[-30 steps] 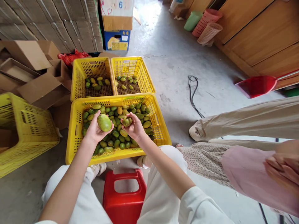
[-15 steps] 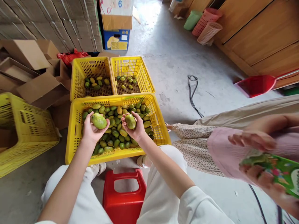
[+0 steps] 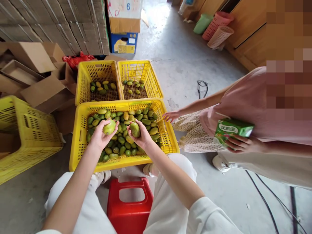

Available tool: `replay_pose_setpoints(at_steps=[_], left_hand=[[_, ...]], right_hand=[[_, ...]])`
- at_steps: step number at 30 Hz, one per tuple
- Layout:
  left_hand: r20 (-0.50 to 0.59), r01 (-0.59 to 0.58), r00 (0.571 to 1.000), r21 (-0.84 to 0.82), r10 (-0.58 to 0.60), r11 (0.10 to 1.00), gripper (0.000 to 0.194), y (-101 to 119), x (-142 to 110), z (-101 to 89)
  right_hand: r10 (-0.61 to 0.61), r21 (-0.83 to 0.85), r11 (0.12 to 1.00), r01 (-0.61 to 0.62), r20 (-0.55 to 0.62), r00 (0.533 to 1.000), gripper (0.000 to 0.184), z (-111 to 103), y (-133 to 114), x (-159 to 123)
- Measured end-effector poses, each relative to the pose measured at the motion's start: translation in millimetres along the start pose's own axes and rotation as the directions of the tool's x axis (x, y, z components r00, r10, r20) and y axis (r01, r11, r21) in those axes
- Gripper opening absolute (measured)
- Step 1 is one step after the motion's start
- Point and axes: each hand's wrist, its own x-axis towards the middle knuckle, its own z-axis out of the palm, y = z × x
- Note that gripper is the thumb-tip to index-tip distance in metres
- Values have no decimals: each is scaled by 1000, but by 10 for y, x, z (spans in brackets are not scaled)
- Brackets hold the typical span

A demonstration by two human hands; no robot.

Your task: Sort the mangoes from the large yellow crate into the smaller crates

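Note:
My left hand [image 3: 99, 136] is closed around a pale green mango [image 3: 109, 127]. Opposite it, my right hand [image 3: 144, 138] grips a darker green mango [image 3: 135, 129] with brownish marks. Both hands are over a large yellow crate [image 3: 117, 166] that holds many green and yellowish mangoes [image 3: 122, 140]. Behind it stand two smaller-looking yellow crates, one at left [image 3: 81, 81] and one at right [image 3: 154, 86], each with several mangoes on its bottom.
A person in a pink top stands at right, one hand [image 3: 171, 116] at the crate's right rim, the other holding a green drink carton [image 3: 235, 128]. A red stool [image 3: 130, 208] is between my knees. Cardboard boxes [image 3: 44, 89] and another yellow crate [image 3: 36, 130] lie left.
My left hand has turned its mango and moved slightly right; both mangoes stay held. The person at right has come into fuller view and stretched a hand toward the large crate's rim.

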Motion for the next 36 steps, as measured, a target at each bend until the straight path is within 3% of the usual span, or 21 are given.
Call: replay_pose_setpoints(at_steps=[5, 11, 14, 18, 21, 26, 29, 36], left_hand=[[16, -3, 1000, -76, 4, 997, 36, 10, -42, 23], [64, 88, 994, -55, -84, 995, 11, 98, -75, 29], [76, 140, 988, -78, -134, 987, 21, 145, -91, 19], [112, 165, 982, -111, -153, 980, 32, 181, -107, 3], [131, 146, 983, -108, -132, 983, 34, 186, -96, -17], [132, 25, 991, -45, -19, 999, 16, 152, -24, -70], [46, -55, 997, -35, 57, 998, 4, 134, 14, -87], [-49, -71, 996, -30, 69, 997, 11, 139, 2, -33]], right_hand=[[-4, -69, 998, 4, 10, 1000, 31, 26, 2, -18], [-62, -199, 978, 64, 17, 998, 30, 118, 74, -87], [-39, -230, 972, 51, 59, 998, 29, 116, 86, -83], [60, -318, 948, -22, 112, 992, 47, 51, 85, -34], [71, -361, 933, -12, 152, 986, 49, 16, 103, -19], [-3, -352, 933, 81, 218, 976, 9, 36, 148, -58], [-52, -307, 944, 125, 236, 970, 17, 42, 162, -64], [-39, -226, 970, 88, 214, 976, 25, 6, 167, -53]])
